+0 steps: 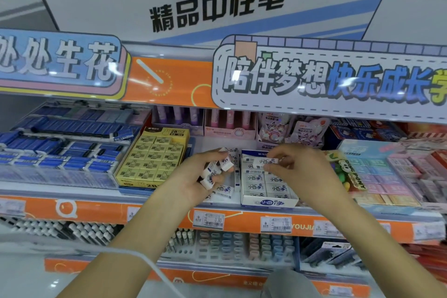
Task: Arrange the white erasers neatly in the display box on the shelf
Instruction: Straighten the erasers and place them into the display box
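Pinching one eraser (pixel 265 161) over the box (pixel 267 201), the right hand (pixel 300 172) hovers above rows already laid inside. Left hand (pixel 193 180) clutches several more, perhaps four. A loose eraser (pixel 223 190) lies on the shelf (pixel 96 189) beside the box.

Stationery shop: stocked shelf (pixel 72 208), price tags (pixel 209 219), brand signage (pixel 217 5), boxed erasers (pixel 154 155).
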